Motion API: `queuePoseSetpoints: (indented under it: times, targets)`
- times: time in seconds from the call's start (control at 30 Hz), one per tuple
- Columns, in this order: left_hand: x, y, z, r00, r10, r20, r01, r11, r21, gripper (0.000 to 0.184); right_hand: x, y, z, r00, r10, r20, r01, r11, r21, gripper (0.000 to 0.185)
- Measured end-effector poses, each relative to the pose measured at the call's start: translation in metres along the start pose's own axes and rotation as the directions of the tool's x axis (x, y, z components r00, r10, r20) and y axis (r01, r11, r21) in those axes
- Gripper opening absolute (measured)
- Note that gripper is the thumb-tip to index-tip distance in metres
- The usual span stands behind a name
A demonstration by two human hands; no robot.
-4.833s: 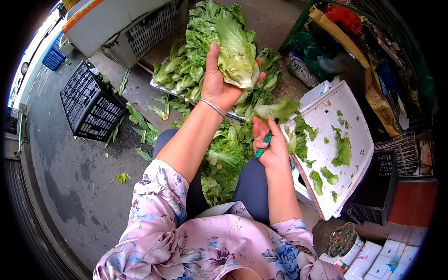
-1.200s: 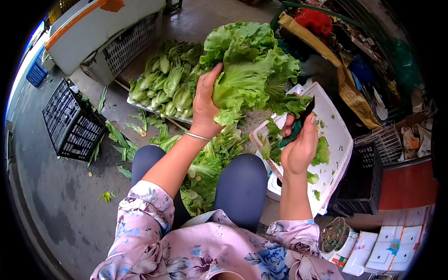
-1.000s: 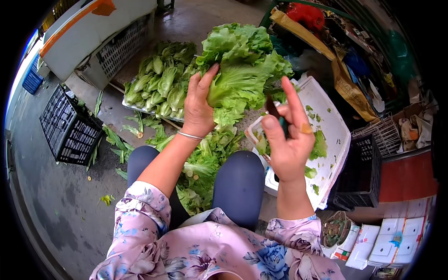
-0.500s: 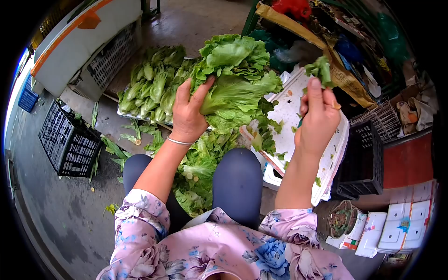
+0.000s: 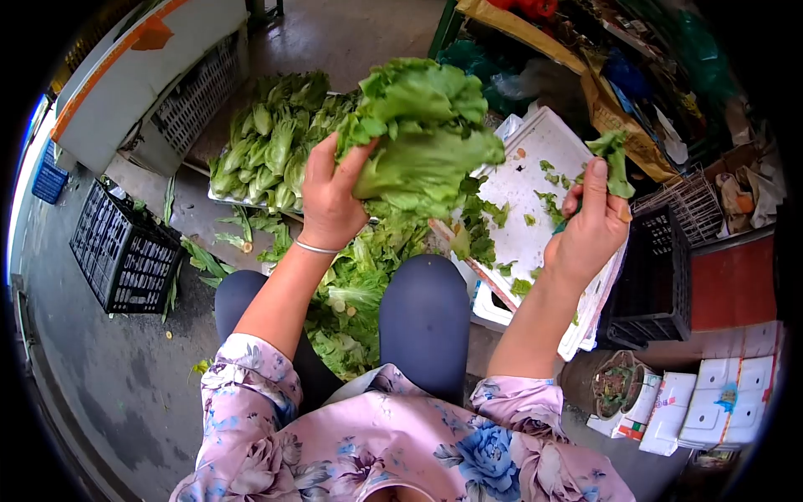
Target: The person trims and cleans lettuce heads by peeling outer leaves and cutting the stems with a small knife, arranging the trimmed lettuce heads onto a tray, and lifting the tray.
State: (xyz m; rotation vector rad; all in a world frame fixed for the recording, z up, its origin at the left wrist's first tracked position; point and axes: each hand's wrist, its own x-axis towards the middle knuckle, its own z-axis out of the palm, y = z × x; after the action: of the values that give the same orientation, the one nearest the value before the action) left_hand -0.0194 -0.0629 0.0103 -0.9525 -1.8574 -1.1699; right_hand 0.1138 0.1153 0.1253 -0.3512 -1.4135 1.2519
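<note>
My left hand (image 5: 333,188) grips a leafy green lettuce (image 5: 427,151) by its left side, and the leaves fan out to the right. Between the thumb and fingers of my right hand (image 5: 588,219) is a torn piece of lettuce leaf (image 5: 616,163), apart from the head. Beneath and between my hands lies a white foam board (image 5: 510,171) scattered with green scraps. Loose lettuce leaves (image 5: 355,293) are heaped on the floor between my knees. Past my left hand, trimmed lettuce heads (image 5: 280,134) are stacked in rows.
A black plastic crate (image 5: 125,251) stands on the floor at left. Another black crate (image 5: 648,293) is right of the foam board, near a wire basket (image 5: 682,209). White boxes (image 5: 728,402) sit at lower right. Mixed bags and cardboard fill the upper right.
My right hand has moved right and slightly down with the leaf piece, away from the lettuce. My left hand and the lettuce have shifted only a little.
</note>
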Motion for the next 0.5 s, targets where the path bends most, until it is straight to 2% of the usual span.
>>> queuePoseSetpoints:
  times: [0.07,0.1,0.13,0.17,0.2,0.23,0.27,0.3,0.33,0.37,0.4,0.47,0.5]
  targets:
    - [0.004,0.004,0.000,0.980,-0.194,-0.049,0.185,0.971,-0.149,0.078,-0.018,0.010,0.000,0.998,0.049,0.050,-0.047,0.998,-0.052,0.016]
    - [0.008,0.004,-0.004,0.937,-0.344,-0.060,0.330,0.928,-0.176,0.080,-0.027,0.017,-0.001,0.993,0.077,0.091,-0.068,0.993,-0.095,0.017]
    - [0.012,0.002,-0.005,0.873,-0.483,-0.069,0.461,0.863,-0.206,0.083,-0.037,0.030,-0.009,0.898,0.336,0.284,-0.211,0.895,-0.393,0.022]
    - [0.009,-0.020,0.003,0.665,-0.735,0.132,0.597,0.417,-0.685,0.076,-0.045,0.040,-0.014,0.639,0.605,0.474,-0.235,0.741,-0.629,0.041]
    - [0.021,-0.014,-0.010,0.395,-0.862,0.317,0.604,-0.016,-0.797,0.063,-0.052,0.039,-0.010,0.268,0.768,0.581,-0.041,0.612,-0.790,0.065]
    - [0.017,-0.029,-0.013,0.230,-0.848,0.478,0.531,-0.303,-0.792,0.057,-0.055,0.042,-0.005,0.223,0.770,0.597,0.041,0.605,-0.795,0.073]
    - [0.012,-0.046,-0.016,0.083,-0.769,0.633,0.396,-0.558,-0.730,0.052,-0.059,0.045,-0.001,0.177,0.771,0.612,0.124,0.599,-0.791,0.080]
    - [0.010,-0.050,-0.017,-0.013,-0.729,0.685,0.288,-0.658,-0.695,0.050,-0.059,0.047,0.006,0.262,0.749,0.609,-0.064,0.643,-0.763,0.074]
    - [0.007,-0.051,-0.014,-0.074,-0.717,0.694,0.292,-0.681,-0.672,0.050,-0.057,0.050,0.013,0.344,0.731,0.589,-0.245,0.675,-0.695,0.068]
    - [0.002,-0.047,-0.009,-0.106,-0.739,0.665,0.390,-0.646,-0.656,0.051,-0.054,0.066,0.020,0.417,0.684,0.599,-0.448,0.728,-0.520,0.065]
    - [-0.001,-0.038,-0.005,-0.131,-0.762,0.634,0.484,-0.608,-0.629,0.052,-0.052,0.080,0.029,0.498,0.661,0.561,-0.509,0.747,-0.427,0.055]
    - [-0.007,-0.027,0.003,-0.003,-0.682,0.731,0.579,-0.597,-0.555,0.053,-0.046,0.100,0.047,0.464,0.736,0.493,-0.692,0.648,-0.317,0.047]
    - [-0.003,-0.019,0.004,-0.002,-0.623,0.782,0.573,-0.642,-0.510,0.052,-0.045,0.109,0.052,0.460,0.734,0.500,-0.689,0.650,-0.320,0.047]
